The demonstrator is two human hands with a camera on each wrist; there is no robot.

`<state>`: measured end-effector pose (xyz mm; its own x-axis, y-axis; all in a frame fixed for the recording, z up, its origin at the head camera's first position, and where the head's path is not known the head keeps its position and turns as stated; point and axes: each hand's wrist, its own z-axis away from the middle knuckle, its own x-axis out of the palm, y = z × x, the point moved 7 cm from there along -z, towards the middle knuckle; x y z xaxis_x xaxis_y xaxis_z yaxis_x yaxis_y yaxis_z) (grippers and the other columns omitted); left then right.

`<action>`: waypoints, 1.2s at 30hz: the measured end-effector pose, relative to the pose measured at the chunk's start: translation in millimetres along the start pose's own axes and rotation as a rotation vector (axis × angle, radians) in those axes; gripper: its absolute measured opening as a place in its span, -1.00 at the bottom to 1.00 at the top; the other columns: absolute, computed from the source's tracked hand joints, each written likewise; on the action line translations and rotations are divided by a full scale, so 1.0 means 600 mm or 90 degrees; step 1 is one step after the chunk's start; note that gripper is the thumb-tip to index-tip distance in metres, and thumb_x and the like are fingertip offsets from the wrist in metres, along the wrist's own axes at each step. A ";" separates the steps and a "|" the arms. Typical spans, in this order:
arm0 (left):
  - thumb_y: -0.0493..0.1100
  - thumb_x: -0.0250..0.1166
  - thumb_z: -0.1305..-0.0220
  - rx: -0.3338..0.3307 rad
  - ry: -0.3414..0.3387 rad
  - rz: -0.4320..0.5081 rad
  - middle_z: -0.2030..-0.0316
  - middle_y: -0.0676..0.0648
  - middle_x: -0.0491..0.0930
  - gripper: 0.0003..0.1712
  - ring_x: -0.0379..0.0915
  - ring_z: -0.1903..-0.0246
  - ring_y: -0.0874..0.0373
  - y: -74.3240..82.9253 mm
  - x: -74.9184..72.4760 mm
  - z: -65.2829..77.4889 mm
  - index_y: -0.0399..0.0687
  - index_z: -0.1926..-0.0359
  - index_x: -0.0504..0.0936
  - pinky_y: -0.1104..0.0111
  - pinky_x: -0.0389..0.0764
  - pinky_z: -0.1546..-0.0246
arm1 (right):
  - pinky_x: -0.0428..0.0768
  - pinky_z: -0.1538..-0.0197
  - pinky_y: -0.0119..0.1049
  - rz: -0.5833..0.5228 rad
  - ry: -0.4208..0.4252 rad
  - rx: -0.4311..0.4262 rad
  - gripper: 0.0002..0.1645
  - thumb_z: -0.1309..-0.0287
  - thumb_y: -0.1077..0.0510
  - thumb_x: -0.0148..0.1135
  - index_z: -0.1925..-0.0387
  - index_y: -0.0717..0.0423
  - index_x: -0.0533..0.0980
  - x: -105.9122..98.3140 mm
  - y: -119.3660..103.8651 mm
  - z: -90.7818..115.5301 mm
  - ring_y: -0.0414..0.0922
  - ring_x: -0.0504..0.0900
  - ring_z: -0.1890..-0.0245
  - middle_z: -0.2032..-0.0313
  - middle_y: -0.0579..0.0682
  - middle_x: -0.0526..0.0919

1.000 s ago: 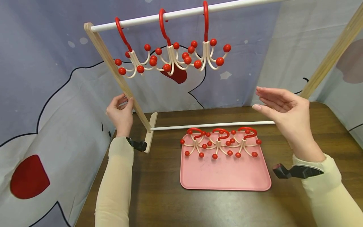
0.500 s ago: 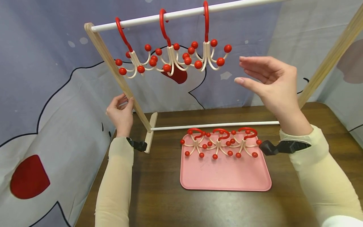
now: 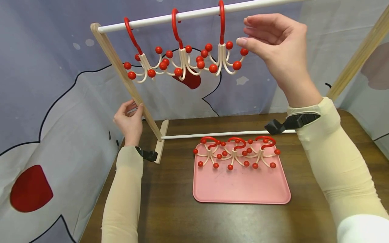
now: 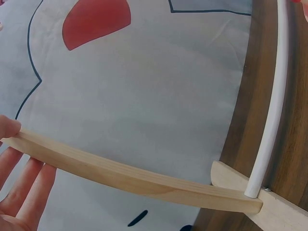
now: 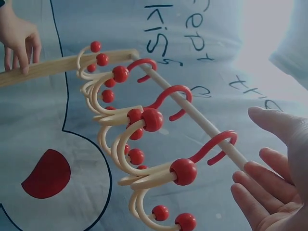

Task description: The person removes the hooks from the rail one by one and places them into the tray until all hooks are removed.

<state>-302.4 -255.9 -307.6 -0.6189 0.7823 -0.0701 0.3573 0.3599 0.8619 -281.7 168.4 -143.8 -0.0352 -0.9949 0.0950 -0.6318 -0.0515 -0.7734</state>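
Observation:
Three octopus-style hangers with red hooks, cream curved arms and red ball tips hang from a white rail: a left hanger (image 3: 143, 60), a middle hanger (image 3: 183, 57) and a right hanger (image 3: 222, 52). My left hand (image 3: 129, 123) pinches the rack's left wooden post (image 4: 134, 179) between thumb and fingers. Just right of the right hanger, slightly below the white rail (image 3: 197, 13), my right hand (image 3: 282, 50) is raised with fingers spread from the thumb. Nothing lies between them. In the right wrist view the right hand's fingertips (image 5: 252, 168) appear close to the rail.
A pink tray (image 3: 243, 185) on the brown table (image 3: 170, 202) bears three similar hangers along its far side. Behind it runs the rack's white lower bar (image 3: 188, 136). The right wooden post (image 3: 358, 50) leans at the right. Patterned cloth (image 3: 76, 101) surrounds the table.
My right hand has risen and moved left, from above the tray's right side up to beside the right hanger near the rail. The left hand stays on the post.

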 end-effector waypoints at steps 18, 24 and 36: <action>-0.20 0.49 -0.25 0.009 -0.007 0.006 0.22 -0.09 0.74 -0.77 0.71 0.33 0.05 -0.056 0.003 -0.022 -0.06 0.06 0.79 0.47 0.71 0.30 | 0.62 -0.12 -0.35 0.110 -0.005 0.036 -0.56 0.01 0.25 0.63 0.03 0.15 0.73 0.055 0.030 -0.041 -0.15 0.73 0.07 0.11 0.04 0.77; -0.20 0.49 -0.24 0.010 -0.004 0.002 0.22 -0.08 0.74 -0.77 0.70 0.35 0.09 -0.056 0.002 -0.021 -0.06 0.07 0.79 0.48 0.71 0.30 | 0.64 -0.05 -0.37 0.148 0.005 0.031 -0.62 -0.05 0.20 0.60 0.05 0.12 0.74 0.059 0.036 -0.045 -0.17 0.73 0.11 0.15 0.00 0.78; -0.19 0.50 -0.24 0.013 -0.001 -0.004 0.22 -0.09 0.74 -0.77 0.68 0.38 0.23 -0.055 0.002 -0.021 -0.06 0.08 0.79 0.48 0.71 0.29 | 0.60 -0.01 -0.38 0.200 0.031 0.021 -0.73 -0.17 0.16 0.52 0.08 0.12 0.77 0.060 0.026 -0.043 -0.17 0.73 0.21 0.21 -0.03 0.79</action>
<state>-323.8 -273.2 -329.5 -0.6202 0.7807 -0.0767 0.3674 0.3754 0.8509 -312.6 134.0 -136.4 -0.2621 -0.9571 -0.1234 -0.5583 0.2547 -0.7896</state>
